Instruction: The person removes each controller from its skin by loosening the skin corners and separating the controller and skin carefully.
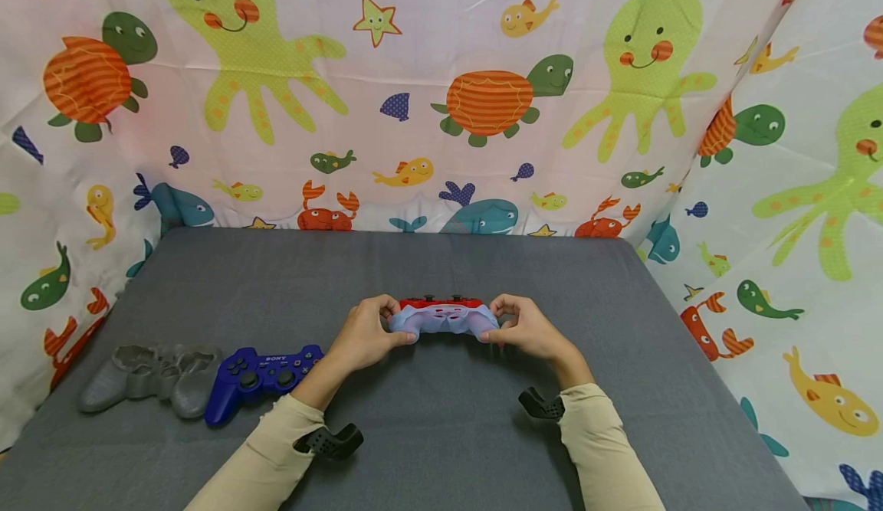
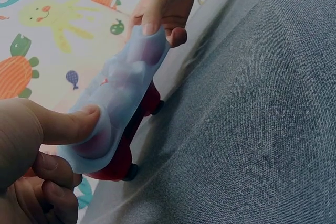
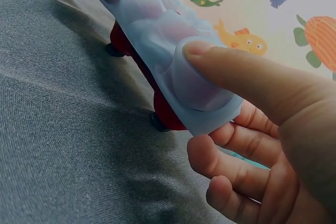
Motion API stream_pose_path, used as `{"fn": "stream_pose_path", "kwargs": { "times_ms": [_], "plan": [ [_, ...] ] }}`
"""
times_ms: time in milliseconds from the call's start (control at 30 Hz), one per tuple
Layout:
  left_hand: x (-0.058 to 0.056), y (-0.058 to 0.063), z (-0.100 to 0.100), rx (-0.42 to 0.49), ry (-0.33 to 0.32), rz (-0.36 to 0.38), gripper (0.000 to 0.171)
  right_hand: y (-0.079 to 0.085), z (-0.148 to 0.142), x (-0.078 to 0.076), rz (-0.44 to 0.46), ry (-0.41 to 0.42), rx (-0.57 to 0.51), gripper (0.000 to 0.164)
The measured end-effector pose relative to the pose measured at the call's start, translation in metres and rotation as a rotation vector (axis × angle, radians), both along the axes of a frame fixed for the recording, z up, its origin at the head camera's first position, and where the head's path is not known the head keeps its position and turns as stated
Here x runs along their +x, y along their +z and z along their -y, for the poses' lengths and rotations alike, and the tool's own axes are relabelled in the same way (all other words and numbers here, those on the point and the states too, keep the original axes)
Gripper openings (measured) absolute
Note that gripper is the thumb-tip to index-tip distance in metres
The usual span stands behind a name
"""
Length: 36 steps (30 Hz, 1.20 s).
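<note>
A red game controller (image 1: 431, 303) is partly covered by a translucent pale-blue silicone sleeve (image 1: 444, 319). In the head view both lie between the two hands over the middle of the table. My left hand (image 1: 367, 330) pinches the sleeve's left end, its thumb on the grip and its fingers curled at the edge. At the opposite end my right hand (image 1: 527, 329) pinches the sleeve the same way, thumb pressed on the rounded grip in the right wrist view. Red body (image 3: 167, 115) and dark thumbsticks stick out past the sleeve's edge in both wrist views.
On the left of the grey cloth-covered table (image 1: 441, 434) lie a blue game controller (image 1: 258, 377) and a grey controller sleeve (image 1: 155, 377) side by side. A curtain printed with sea animals (image 1: 414, 128) hangs behind and along the sides. Black straps (image 1: 329, 442) sit at both wrists.
</note>
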<state>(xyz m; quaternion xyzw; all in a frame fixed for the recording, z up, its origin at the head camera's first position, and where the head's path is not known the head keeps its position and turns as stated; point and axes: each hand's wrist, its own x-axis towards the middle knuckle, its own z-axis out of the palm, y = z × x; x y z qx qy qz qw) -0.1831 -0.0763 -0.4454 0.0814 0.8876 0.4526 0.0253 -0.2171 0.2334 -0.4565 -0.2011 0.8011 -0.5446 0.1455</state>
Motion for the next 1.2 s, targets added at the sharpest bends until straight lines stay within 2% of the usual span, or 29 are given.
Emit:
{"fn": "stream_pose_path", "kwargs": {
  "times_ms": [300, 767, 1200],
  "plan": [
    [0.0012, 0.0030, -0.0005, -0.023, 0.017, 0.006, 0.033, 0.0003, 0.0003, -0.0003, -0.007, -0.005, 0.009, 0.034],
    [-0.0003, 0.0026, 0.0021, -0.025, -0.007, 0.007, 0.033, 0.0021, 0.0007, 0.0007, -0.026, -0.019, 0.026, 0.029],
    [0.0059, 0.0070, -0.0045, -0.141, 0.072, -0.008, 0.033, 0.0029, 0.0002, 0.0010, -0.017, -0.017, 0.060, 0.030]
  ]
}}
